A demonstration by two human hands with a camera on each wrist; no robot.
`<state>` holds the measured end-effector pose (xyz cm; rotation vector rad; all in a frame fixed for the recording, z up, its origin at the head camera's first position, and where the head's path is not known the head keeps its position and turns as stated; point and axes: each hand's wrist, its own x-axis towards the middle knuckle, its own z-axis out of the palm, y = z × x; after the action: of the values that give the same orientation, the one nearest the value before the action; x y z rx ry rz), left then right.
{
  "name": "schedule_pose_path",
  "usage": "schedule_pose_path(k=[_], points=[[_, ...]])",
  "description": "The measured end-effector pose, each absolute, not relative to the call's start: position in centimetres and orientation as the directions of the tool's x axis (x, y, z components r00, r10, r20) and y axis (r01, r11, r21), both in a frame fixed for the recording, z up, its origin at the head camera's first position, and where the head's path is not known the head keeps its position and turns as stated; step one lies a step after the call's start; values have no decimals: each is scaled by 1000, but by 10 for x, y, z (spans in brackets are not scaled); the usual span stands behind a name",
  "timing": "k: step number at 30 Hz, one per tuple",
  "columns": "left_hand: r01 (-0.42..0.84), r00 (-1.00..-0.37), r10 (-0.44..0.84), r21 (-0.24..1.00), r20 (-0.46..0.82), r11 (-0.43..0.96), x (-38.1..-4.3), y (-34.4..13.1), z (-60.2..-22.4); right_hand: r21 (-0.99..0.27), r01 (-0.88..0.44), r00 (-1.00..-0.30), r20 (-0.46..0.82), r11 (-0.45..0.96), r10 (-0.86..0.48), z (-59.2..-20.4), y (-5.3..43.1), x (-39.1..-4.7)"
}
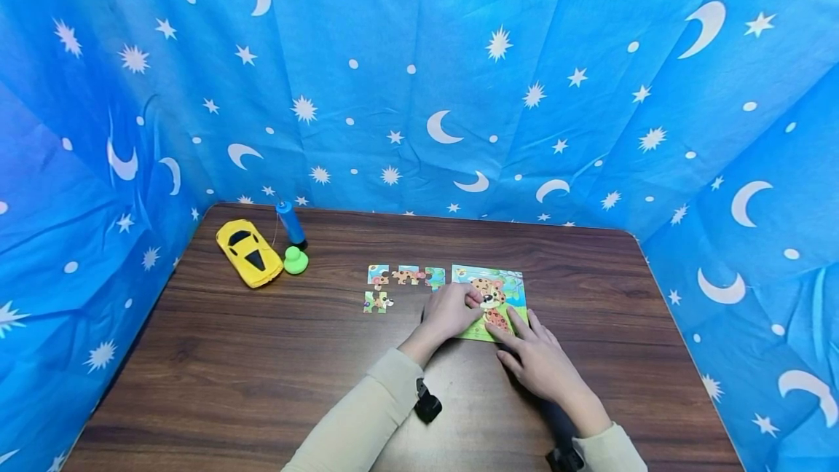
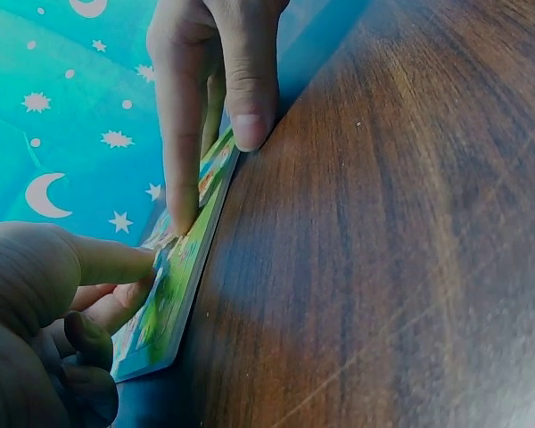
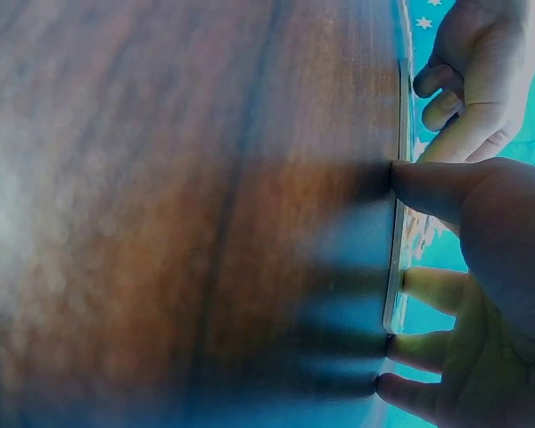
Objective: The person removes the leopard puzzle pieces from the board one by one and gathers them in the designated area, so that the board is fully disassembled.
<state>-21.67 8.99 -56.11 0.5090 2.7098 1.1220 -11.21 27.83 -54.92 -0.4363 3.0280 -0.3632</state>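
Observation:
A puzzle board (image 1: 468, 273) with a spotted cartoon leopard on it lies flat on the table. At its left side my left hand (image 1: 452, 309) bends over it, thumb and forefinger pinching what looks like a puzzle piece near the leopard's face; the fingers mostly hide the piece. My right hand (image 1: 540, 359) rests along the board's lower right edge, fingers spread and fairly straight. In the left wrist view, one right finger presses the picture beside the left fingertips. Loose puzzle pieces (image 1: 376, 302) lie left of the board, several in all.
At the table's back left are a yellow toy car (image 1: 250, 253), a green rounded toy (image 1: 296, 261) and a blue cylinder (image 1: 290, 224) standing upright. A blue curtain (image 1: 419, 93) with moons and stars surrounds the brown wooden table (image 1: 262, 377).

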Motion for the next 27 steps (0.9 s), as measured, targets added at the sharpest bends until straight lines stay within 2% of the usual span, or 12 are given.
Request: schedule_pose_path(k=[10, 19, 27], points=[[192, -923, 383, 827, -30, 529, -219, 71, -565, -236, -277, -956, -33, 931, -293, -549, 278, -113], [167, -920, 392, 883, -22, 439, -218, 38, -554, -243, -272, -957, -32, 931, -288, -547, 278, -112], [143, -931, 363, 883, -33, 447, -219, 2, -548, -231, -279, -955, -34, 932, -294, -548, 278, -113]])
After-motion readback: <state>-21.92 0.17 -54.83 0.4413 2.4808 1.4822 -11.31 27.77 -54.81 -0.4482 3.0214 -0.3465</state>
